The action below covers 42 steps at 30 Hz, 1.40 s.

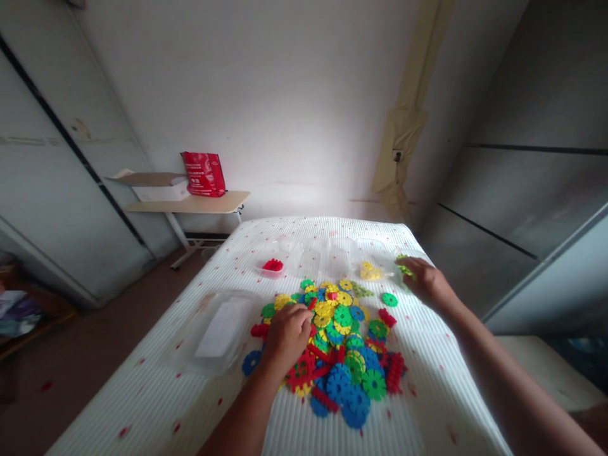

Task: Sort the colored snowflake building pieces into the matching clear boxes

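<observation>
My left hand (291, 330) is over the left side of a heap of plastic snap-together building pieces, its fingers curled and closed. A small red building piece (312, 304) pokes out at its fingertips. In the heap are blue discs (339, 382), green discs (374, 384), yellow discs (325, 309) and red blocks (395, 372). Farther right, my right hand (426, 282) reaches to the end of the row of clear boxes, fingers closed around light green building pieces (405, 267). Its fingertips are partly hidden.
Clear plastic boxes (311, 258) stand across the bed's far part. One holds red pieces (273, 266), another yellow pieces (370, 271). A clear lid (223, 329) lies left of the heap. Behind stands a side table (204, 202) with a red bag (204, 174) and a carton (159, 187).
</observation>
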### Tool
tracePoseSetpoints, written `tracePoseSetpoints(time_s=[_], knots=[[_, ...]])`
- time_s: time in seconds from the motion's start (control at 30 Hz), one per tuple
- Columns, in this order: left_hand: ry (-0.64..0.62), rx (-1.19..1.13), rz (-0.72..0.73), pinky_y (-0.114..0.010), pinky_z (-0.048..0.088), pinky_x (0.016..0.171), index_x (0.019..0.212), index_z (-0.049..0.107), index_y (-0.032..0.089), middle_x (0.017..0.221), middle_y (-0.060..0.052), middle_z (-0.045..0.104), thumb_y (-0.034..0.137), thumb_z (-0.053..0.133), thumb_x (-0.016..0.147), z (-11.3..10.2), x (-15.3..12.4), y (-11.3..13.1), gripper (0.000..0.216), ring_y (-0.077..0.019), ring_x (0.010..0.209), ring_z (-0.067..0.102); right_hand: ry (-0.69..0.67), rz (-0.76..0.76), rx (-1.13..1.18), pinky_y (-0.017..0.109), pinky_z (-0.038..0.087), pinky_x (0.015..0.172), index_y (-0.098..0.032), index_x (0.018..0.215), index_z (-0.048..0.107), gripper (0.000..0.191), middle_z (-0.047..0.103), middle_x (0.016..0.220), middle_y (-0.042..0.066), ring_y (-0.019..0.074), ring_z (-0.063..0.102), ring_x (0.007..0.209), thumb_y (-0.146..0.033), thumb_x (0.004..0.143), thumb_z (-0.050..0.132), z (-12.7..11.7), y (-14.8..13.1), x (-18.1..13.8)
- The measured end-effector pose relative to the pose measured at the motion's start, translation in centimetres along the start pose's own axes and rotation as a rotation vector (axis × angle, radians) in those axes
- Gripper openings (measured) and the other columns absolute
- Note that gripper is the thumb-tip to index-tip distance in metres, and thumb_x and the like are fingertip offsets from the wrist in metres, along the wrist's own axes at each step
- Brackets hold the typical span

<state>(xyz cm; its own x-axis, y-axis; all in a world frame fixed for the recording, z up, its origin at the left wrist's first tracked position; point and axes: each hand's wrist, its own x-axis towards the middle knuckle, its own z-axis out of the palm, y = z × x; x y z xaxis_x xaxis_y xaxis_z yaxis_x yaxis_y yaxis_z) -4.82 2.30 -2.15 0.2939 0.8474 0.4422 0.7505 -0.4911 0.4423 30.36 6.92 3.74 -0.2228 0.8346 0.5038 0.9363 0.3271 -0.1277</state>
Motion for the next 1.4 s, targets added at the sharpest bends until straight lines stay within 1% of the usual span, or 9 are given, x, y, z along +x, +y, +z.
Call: tracePoseSetpoints(time_s=[0.1,0.2,0.47,0.6,0.73,0.9,1.03,1.13,1.4], knots=[[-0.004,-0.001,0.005,-0.036,0.05,0.084,0.087,0.069,0.019,0.093,-0.006,0.07,0.01,0.047,0.08,-0.2,0.0,0.2,0.026,-0.02,0.089,0.063,-0.034,-0.065,0.093,0.037,0.052,0.084,-0.02,0.099,0.068,0.031,0.07,0.098,0.009,0.0219,0.064,0.093,-0.019,0.083,0.041,0.8,-3.9,-3.4],[0.02,-0.004,0.005,-0.035,0.05,0.084,0.086,0.069,0.02,0.092,-0.005,0.069,0.008,0.046,0.079,-0.4,0.1,0.3,0.028,-0.0188,0.088,0.063,-0.07,-0.039,0.104,0.031,0.053,0.074,-0.021,0.093,0.069,0.033,0.071,0.094,0.009,0.0199,0.066,0.085,-0.022,0.086,0.037,2.2,-5.3,-5.5],[0.208,-0.108,-0.049,-0.032,0.05,0.085,0.09,0.067,0.02,0.093,-0.006,0.068,0.01,0.041,0.083,-1.0,0.1,0.1,0.029,-0.0175,0.091,0.062,-0.043,0.042,0.057,0.027,0.051,0.063,-0.024,0.085,0.067,0.034,0.069,0.083,0.007,0.0183,0.065,0.072,-0.029,0.089,0.034,5.0,-4.4,-6.7],[0.359,-0.211,-0.1,-0.031,0.05,0.085,0.094,0.065,0.02,0.094,-0.006,0.068,0.017,0.04,0.087,-1.8,0.0,-0.3,0.026,-0.0174,0.092,0.063,0.021,0.099,0.063,0.03,0.052,0.066,-0.023,0.086,0.066,0.032,0.069,0.088,0.008,0.0202,0.065,0.075,-0.03,0.09,0.035,5.7,-4.3,-7.0],[0.431,-0.445,-0.245,-0.029,0.052,0.08,0.099,0.063,0.019,0.096,-0.005,0.069,0.024,0.041,0.089,-2.1,-0.2,-1.0,0.025,-0.0164,0.087,0.065,0.1,0.172,0.036,0.037,0.052,0.077,-0.023,0.093,0.065,0.03,0.067,0.1,0.01,0.025,0.063,0.091,-0.033,0.089,0.037,6.2,-3.4,-6.8],[0.492,-0.599,-0.342,-0.027,0.053,0.075,0.1,0.063,0.017,0.087,-0.005,0.069,0.03,0.042,0.09,-2.3,-0.3,-1.1,0.027,-0.016,0.081,0.066,0.048,0.174,0.043,0.043,0.051,0.083,-0.021,0.094,0.067,0.033,0.07,0.097,0.011,0.0277,0.063,0.091,-0.04,0.087,0.041,6.5,-2.6,-6.1],[0.58,-0.625,-0.325,-0.027,0.052,0.076,0.099,0.063,0.017,0.089,-0.005,0.068,0.032,0.043,0.091,-2.6,-0.3,-0.8,0.026,-0.0157,0.082,0.064,-0.035,0.152,0.244,0.035,0.054,0.076,-0.023,0.084,0.068,0.035,0.072,0.088,0.008,0.0237,0.067,0.082,-0.044,0.086,0.04,5.9,-3.5,-6.2],[0.629,-0.61,-0.282,-0.028,0.052,0.078,0.098,0.064,0.017,0.094,-0.006,0.067,0.029,0.044,0.091,-2.5,-0.3,-1.2,0.025,-0.016,0.085,0.064,-0.055,0.238,0.396,0.029,0.055,0.07,-0.021,0.086,0.069,0.041,0.074,0.088,0.008,0.0224,0.069,0.079,-0.051,0.084,0.042,5.4,-4.2,-6.5],[0.575,-0.394,-0.158,-0.028,0.051,0.08,0.092,0.065,0.019,0.093,-0.004,0.066,0.011,0.041,0.085,-1.7,-0.2,-2.1,0.026,-0.0157,0.09,0.062,0.005,0.397,0.367,0.028,0.054,0.066,-0.018,0.082,0.07,0.047,0.074,0.08,0.008,0.0248,0.069,0.072,-0.056,0.075,0.044,5.7,-2.9,-6.4]])
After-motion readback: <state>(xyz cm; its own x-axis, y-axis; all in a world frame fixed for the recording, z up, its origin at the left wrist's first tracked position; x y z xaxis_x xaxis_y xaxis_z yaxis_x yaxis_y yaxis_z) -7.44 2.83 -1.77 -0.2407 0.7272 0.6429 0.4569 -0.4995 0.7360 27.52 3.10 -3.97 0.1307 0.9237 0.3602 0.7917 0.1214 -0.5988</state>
